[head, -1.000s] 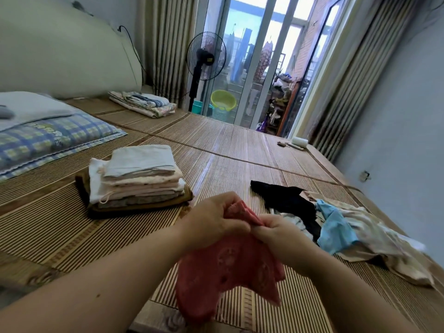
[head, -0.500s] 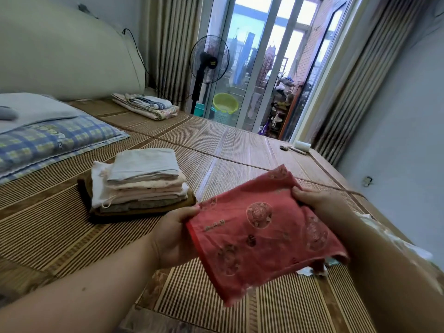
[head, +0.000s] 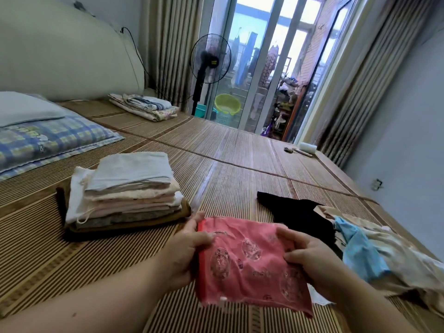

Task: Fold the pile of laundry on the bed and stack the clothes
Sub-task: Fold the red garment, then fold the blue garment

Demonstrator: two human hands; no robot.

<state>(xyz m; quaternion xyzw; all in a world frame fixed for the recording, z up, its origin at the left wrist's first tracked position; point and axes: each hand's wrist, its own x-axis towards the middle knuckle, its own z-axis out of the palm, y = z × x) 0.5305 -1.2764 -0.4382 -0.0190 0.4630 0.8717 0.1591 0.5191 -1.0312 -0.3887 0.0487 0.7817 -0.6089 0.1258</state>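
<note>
A red patterned garment hangs spread between both hands, low over the bamboo mat. My left hand grips its left edge and my right hand grips its right side. A neat stack of folded clothes sits on the mat to the left, just beyond my left hand. The unfolded pile lies to the right, with a black piece, a light blue piece and beige ones.
A checked pillow lies at the far left under the padded headboard. Folded bedding sits at the back. A standing fan and a yellow basket stand by the glass doors. Small items lie at the mat's far right edge.
The bunched red garment was shaken open between the hands, held up and spread, and now sits lower and closer to the mat, with the hands nearer together.
</note>
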